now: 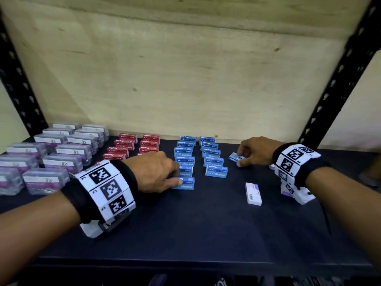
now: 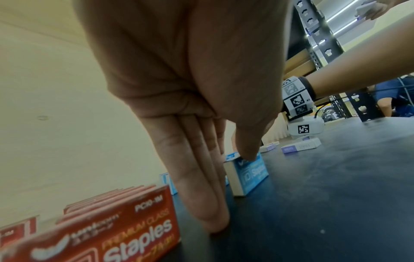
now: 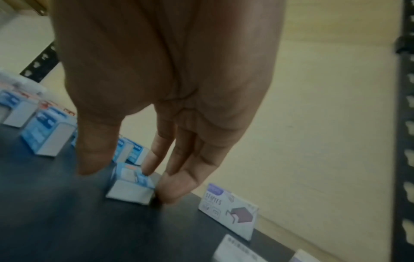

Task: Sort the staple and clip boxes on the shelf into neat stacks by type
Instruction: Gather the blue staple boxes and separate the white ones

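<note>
Nearest on the dark shelf [image 1: 206,234], a white box [image 1: 253,194] lies flat by itself. Further in, the left hand [image 1: 156,172] pinches the front blue box [image 1: 184,183] of the left blue row, thumb on its top edge, fingers straight behind it. Beyond, the right hand [image 1: 255,150] holds a tilted blue box [image 1: 236,157] just right of the second blue row [image 1: 213,156]; red boxes [image 1: 132,146] and clear clip boxes [image 1: 47,155] stand left.

Dark matte shelf board [image 1: 206,228] is sitting against a pale plywood back panel [image 1: 165,79] showing small knots. Black perforated steel uprights [image 1: 338,79] are flanking the panel left and right. Right of the panel, bright strip lights [image 2: 340,26] are glowing in the left wrist view.
</note>
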`<state>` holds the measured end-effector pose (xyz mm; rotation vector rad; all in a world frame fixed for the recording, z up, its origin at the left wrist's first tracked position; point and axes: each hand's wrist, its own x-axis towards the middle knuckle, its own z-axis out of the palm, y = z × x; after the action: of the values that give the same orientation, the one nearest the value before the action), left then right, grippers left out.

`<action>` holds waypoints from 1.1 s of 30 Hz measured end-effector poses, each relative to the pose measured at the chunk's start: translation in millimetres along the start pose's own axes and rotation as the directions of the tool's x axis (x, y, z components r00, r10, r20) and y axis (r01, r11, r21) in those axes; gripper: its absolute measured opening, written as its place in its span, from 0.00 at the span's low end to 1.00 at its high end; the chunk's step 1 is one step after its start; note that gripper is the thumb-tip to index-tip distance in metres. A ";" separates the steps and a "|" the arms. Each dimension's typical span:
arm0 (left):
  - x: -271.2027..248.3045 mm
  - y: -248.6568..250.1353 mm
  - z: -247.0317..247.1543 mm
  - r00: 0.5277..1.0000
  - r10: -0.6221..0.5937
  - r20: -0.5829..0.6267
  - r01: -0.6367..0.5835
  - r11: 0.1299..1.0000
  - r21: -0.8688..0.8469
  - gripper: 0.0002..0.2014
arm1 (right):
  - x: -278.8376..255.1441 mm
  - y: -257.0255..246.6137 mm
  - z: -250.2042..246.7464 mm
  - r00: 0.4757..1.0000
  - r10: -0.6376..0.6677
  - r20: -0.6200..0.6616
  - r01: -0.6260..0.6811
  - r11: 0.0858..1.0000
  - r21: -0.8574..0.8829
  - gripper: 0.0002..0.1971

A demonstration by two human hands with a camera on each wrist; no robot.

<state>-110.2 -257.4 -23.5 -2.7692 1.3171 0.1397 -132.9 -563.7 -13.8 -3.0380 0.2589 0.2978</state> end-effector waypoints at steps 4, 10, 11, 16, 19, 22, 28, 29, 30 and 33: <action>-3.5 -0.6 -0.8 1.000 -0.013 0.019 0.014 0.999 -0.029 0.19 | 5.3 -5.6 1.2 1.000 -0.013 0.004 0.013 1.000 -0.014 0.22; -5.5 -1.8 3.1 1.000 -0.009 -0.008 0.009 0.999 -0.032 0.20 | -0.6 -11.7 -10.2 1.000 -0.012 -0.020 0.012 1.000 0.005 0.10; -5.4 -1.9 3.3 1.000 -0.008 -0.012 0.007 0.999 -0.035 0.20 | -5.3 -12.4 -13.7 0.999 -0.024 -0.034 0.025 0.999 0.034 0.08; -5.8 -2.5 6.0 0.999 -0.001 -0.051 -0.002 0.999 -0.040 0.20 | -36.7 -17.6 -21.4 0.990 -0.118 -0.080 0.128 0.982 0.136 0.09; -6.5 -0.9 6.1 0.997 0.004 -0.083 -0.005 1.000 -0.009 0.19 | -53.0 -24.9 -14.6 0.981 -0.176 -0.079 0.187 0.966 0.176 0.11; -8.0 0.5 5.0 0.995 0.003 -0.095 -0.003 1.000 0.000 0.18 | -63.6 -34.0 -4.5 0.966 -0.249 -0.064 0.257 0.947 0.194 0.11; -10.6 2.9 4.4 0.996 -0.011 -0.093 0.009 1.000 -0.022 0.20 | -70.2 -49.1 11.5 0.955 -0.296 0.023 0.289 0.942 0.170 0.11; -10.9 3.4 4.0 0.996 -0.016 -0.087 0.014 1.000 -0.020 0.20 | -70.3 -51.2 12.5 0.953 -0.302 0.029 0.294 0.943 0.158 0.10; -11.0 3.7 3.9 0.996 -0.021 -0.081 0.019 1.000 -0.014 0.21 | -70.3 -53.0 13.2 0.953 -0.302 0.033 0.295 0.944 0.147 0.10; -11.7 5.2 3.4 0.997 -0.037 -0.070 0.037 0.999 -0.003 0.21 | -71.0 -58.3 14.6 0.953 -0.301 0.042 0.293 0.947 0.129 0.10</action>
<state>-121.7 -251.3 -25.7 -2.8230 1.2799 0.0424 -194.1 -493.7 -10.4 -2.8842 -0.1797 0.3374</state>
